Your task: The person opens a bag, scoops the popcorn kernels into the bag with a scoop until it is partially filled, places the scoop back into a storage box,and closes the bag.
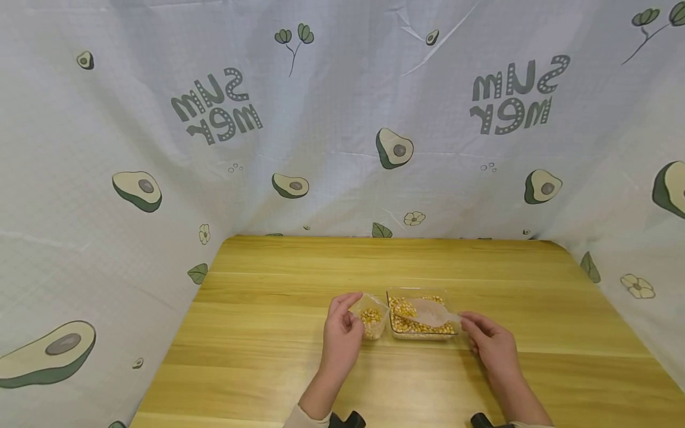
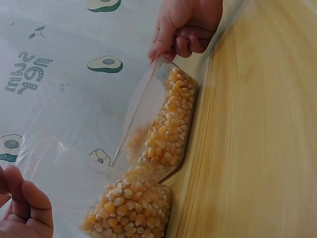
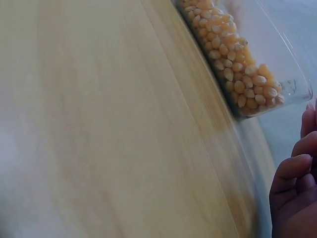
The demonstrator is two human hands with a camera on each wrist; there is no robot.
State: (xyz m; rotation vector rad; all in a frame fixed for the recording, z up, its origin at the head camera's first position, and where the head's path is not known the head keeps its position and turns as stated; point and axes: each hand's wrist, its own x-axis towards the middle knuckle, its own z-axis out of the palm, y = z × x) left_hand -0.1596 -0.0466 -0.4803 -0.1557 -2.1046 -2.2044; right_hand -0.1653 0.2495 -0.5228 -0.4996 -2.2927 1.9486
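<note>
A clear plastic bag (image 1: 373, 321) with yellow corn kernels (image 2: 131, 210) in its bottom stands on the table. My left hand (image 1: 342, 336) pinches its upper left edge, fingers curled. Just right of the bag sits a rectangular clear container (image 1: 423, 336), also holding corn kernels (image 3: 242, 74). My right hand (image 1: 493, 348) grips the handle of a translucent scoop (image 1: 430, 312) from the right. The scoop lies over the container, its tip pointing left toward the bag, with some kernels on it. In the right wrist view the scoop is mostly hidden.
A wooden table (image 1: 267, 356) lies under everything. White sheeting (image 1: 342, 119) printed with avocados surrounds the table at the back and both sides. Black wrist straps (image 1: 348, 419) show at the bottom edge.
</note>
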